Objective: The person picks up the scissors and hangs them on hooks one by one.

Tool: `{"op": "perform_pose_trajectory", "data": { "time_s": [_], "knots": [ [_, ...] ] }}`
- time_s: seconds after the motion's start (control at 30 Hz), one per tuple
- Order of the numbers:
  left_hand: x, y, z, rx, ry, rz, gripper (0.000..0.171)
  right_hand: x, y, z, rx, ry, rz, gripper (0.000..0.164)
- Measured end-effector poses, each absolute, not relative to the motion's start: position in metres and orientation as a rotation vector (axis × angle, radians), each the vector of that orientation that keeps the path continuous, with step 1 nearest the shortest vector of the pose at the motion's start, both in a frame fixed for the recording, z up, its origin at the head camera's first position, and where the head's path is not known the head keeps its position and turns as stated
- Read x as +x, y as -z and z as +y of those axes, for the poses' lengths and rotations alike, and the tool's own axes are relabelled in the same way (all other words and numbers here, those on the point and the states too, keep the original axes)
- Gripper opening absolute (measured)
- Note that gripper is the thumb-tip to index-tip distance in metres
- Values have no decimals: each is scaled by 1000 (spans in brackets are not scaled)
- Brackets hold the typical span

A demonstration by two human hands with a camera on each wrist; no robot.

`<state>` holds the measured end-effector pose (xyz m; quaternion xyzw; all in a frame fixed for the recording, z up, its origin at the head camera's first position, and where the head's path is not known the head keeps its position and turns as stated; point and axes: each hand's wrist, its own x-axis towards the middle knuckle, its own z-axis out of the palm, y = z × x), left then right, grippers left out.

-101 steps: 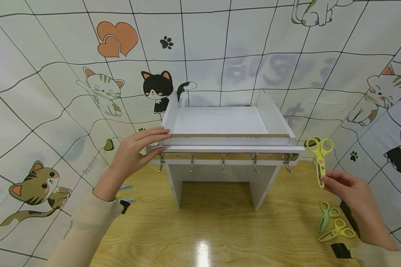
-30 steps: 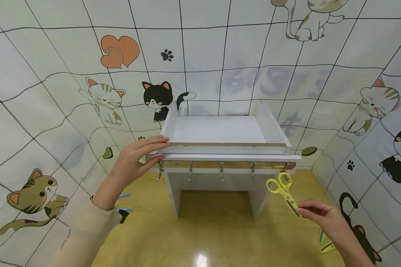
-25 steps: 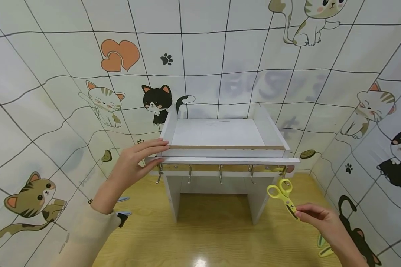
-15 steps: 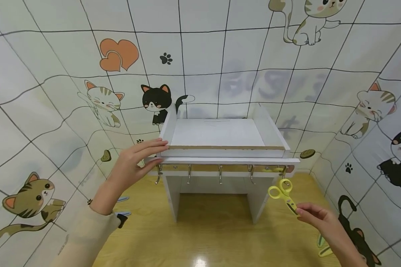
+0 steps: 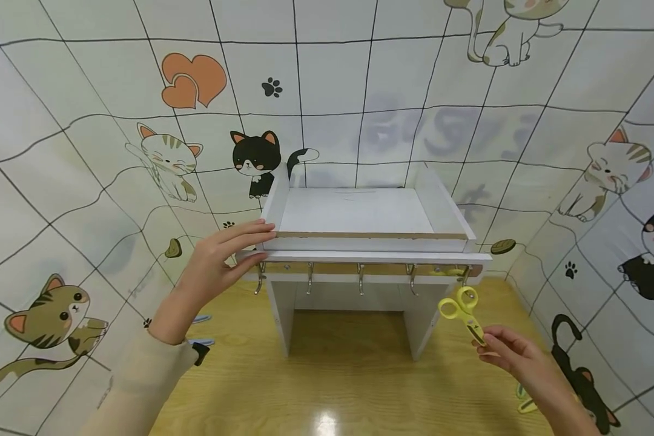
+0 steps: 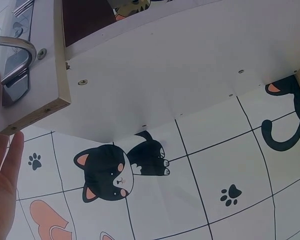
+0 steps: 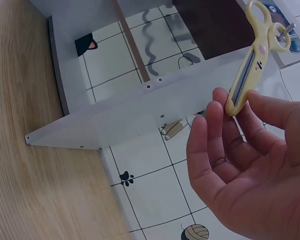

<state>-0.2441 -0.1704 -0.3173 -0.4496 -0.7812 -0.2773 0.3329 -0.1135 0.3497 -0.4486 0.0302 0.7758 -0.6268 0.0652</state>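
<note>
My right hand [image 5: 523, 363] pinches the blade end of yellow scissors [image 5: 471, 324] between thumb and fingers. The finger loops point up, just below the rightmost hook [image 5: 465, 275] of a white shelf [image 5: 354, 257]. In the right wrist view the hook's end shows at a loop of the scissors [image 7: 260, 42]; whether it passes through is hard to tell. My left hand [image 5: 212, 260] holds the shelf's left front corner, fingers over the top and thumb at the front edge. The left wrist view shows a metal hook [image 6: 25, 55] beside that hand's fingers [image 6: 12, 155].
Several metal hooks line the shelf's front board. Blue handles [image 5: 203, 342] lie behind my left forearm. More scissors [image 5: 527, 406], yellow and green, lie partly hidden behind my right hand. Cat-printed walls [image 5: 332, 79] surround the wooden tabletop [image 5: 354, 387].
My right hand has brought the yellow scissors leftward from the shelf's right side to the rightmost hook. Lately its fingers have shifted and spread slightly. The left hand stays at the corner.
</note>
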Motion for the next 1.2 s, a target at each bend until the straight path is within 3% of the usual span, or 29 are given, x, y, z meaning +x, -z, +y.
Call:
{"op": "perform_pose_trajectory", "data": {
  "time_s": [0.2,0.7,1.2],
  "knots": [
    [-242,319,-172,-1161,734,-2060,50,-113,460,347,-71,2028,2219,22],
    [-240,328,-174,-1189,764,-2058,51,-94,481,358,321,1833,2306,24],
    [-245,321,-169,-1159,776,-2040,52,-84,483,417,416,1936,2193,19]
  ]
}}
